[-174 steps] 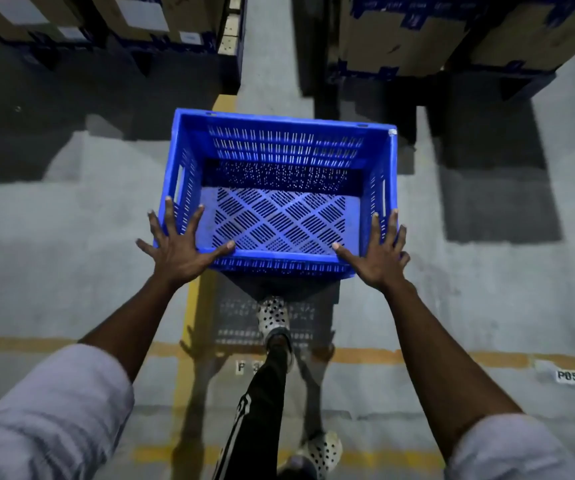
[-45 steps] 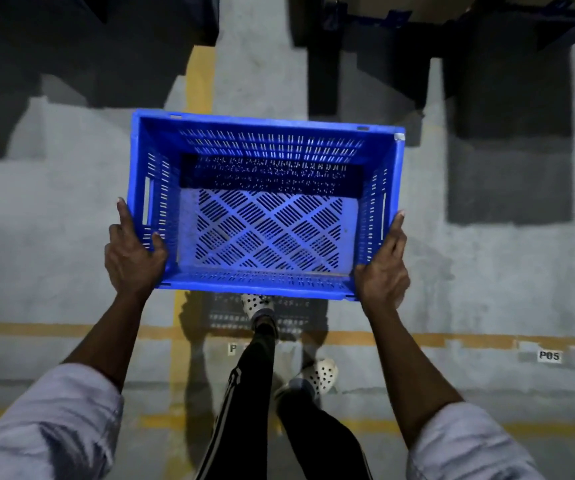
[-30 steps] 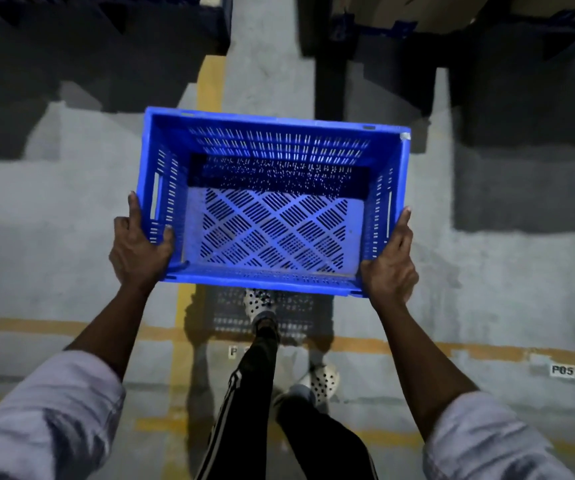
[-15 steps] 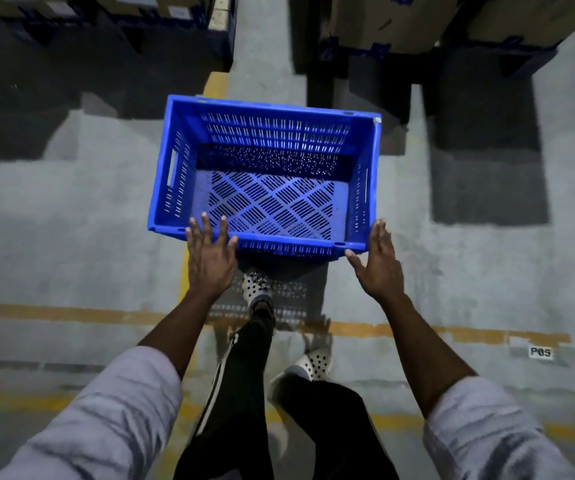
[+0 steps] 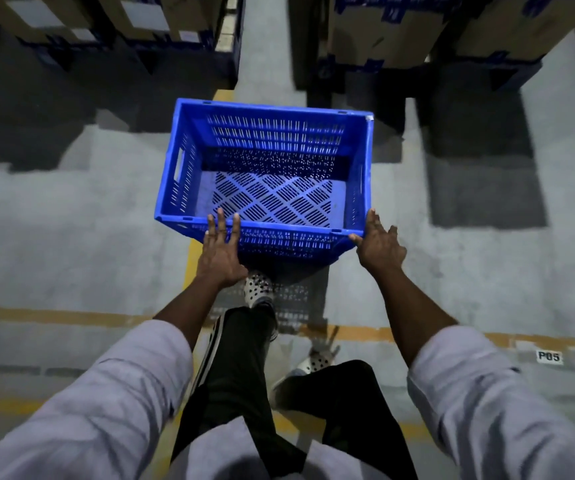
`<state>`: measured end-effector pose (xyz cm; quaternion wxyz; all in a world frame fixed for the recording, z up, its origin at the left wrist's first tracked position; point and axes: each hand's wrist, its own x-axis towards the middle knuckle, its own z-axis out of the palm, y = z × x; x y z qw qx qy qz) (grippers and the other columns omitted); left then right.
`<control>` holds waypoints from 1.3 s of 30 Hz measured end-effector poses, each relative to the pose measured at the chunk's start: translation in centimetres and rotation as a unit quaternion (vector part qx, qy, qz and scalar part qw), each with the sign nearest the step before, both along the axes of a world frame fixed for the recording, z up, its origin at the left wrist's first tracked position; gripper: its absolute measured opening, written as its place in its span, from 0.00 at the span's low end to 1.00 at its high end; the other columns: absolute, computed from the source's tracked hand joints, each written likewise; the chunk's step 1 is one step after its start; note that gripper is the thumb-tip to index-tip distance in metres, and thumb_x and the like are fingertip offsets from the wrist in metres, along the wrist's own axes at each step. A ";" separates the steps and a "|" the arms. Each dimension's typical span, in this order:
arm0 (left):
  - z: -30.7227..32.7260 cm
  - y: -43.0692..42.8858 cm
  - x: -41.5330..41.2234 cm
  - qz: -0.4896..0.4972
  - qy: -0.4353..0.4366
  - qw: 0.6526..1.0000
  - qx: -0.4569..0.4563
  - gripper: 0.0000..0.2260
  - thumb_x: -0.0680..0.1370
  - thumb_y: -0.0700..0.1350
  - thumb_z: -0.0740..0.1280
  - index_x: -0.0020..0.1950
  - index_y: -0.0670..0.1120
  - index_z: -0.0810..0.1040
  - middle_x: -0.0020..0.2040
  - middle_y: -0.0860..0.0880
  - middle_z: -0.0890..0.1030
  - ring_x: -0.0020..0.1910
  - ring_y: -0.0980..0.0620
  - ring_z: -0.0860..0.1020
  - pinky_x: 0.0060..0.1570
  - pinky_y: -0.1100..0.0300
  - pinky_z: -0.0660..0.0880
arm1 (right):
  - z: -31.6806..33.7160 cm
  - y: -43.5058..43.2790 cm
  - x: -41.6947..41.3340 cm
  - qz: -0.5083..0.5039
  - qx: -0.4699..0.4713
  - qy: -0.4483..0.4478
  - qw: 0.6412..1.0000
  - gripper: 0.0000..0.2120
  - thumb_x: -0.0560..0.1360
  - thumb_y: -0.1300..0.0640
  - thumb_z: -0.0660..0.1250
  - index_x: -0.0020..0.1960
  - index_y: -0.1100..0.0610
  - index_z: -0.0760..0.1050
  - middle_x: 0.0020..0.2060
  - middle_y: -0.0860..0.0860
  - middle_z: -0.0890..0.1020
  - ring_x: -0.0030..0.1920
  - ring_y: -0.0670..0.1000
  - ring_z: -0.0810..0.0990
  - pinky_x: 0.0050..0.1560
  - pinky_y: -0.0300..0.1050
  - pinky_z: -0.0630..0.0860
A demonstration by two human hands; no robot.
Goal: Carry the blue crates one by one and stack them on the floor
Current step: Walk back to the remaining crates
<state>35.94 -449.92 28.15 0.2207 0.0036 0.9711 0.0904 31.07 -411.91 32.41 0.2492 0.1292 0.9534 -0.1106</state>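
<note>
- Crate [image 5: 268, 178]: one blue slatted crate, empty, upright, in the middle of the view above the grey floor [image 5: 71, 220]; whether it rests on the floor or is off it cannot be told. Its near long wall faces the person.
- Left hand [image 5: 220, 254] lies flat against that near wall, fingers spread and straight, fingertips reaching the rim; it grips nothing.
- Right hand [image 5: 379, 244] is at the near right corner, fingers loosely splayed, thumb touching the corner edge; no grasp.
- Bare floor lies open to the crate's left and right. Beyond its far rim a narrow aisle runs between two rows of cardboard boxes [image 5: 383, 32].
- Yellow floor lines [image 5: 54, 317]: one runs under the crate toward the person, another crosses in front of the feet.
- Two spotted shoes [image 5: 258, 289] show; the forward one is just below the crate's near edge.
- One floor label [image 5: 548, 356] reads P05, well right.
</note>
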 end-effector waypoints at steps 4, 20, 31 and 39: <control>4.3 0.0 -0.2 -0.009 -0.064 0.998 -0.024 0.57 0.74 0.69 0.66 0.93 0.54 0.38 0.93 0.37 0.45 0.92 0.35 0.46 0.89 0.36 0.43 | 2.6 1.0 -1.5 0.031 0.017 -0.082 0.996 0.39 0.85 0.32 0.60 0.89 0.46 0.51 0.89 0.46 0.49 0.86 0.63 0.56 0.76 0.70 0.67; 22.0 11.7 7.2 -0.041 -0.035 0.992 0.111 0.42 0.77 0.62 0.75 0.88 0.49 0.67 0.82 0.40 0.71 0.82 0.36 0.67 0.79 0.36 0.66 | 15.6 3.6 15.0 0.000 -0.110 0.031 0.993 0.29 0.84 0.44 0.69 0.83 0.46 0.70 0.83 0.54 0.68 0.81 0.61 0.66 0.72 0.67 0.73; 24.8 29.0 2.1 -0.134 -0.087 0.977 0.144 0.38 0.82 0.58 0.76 0.87 0.45 0.69 0.81 0.36 0.73 0.81 0.32 0.69 0.79 0.37 0.69 | 16.4 20.4 12.4 -0.083 -0.180 0.077 0.977 0.32 0.79 0.36 0.64 0.81 0.45 0.72 0.79 0.56 0.72 0.78 0.62 0.70 0.74 0.66 0.74; 26.5 51.5 0.3 -0.172 -0.059 0.958 0.220 0.34 0.80 0.59 0.71 0.84 0.46 0.74 0.77 0.40 0.78 0.77 0.35 0.72 0.76 0.40 0.70 | 19.2 40.3 12.2 -0.117 -0.171 0.109 0.972 0.28 0.83 0.41 0.68 0.81 0.47 0.73 0.74 0.56 0.77 0.74 0.60 0.76 0.72 0.58 0.75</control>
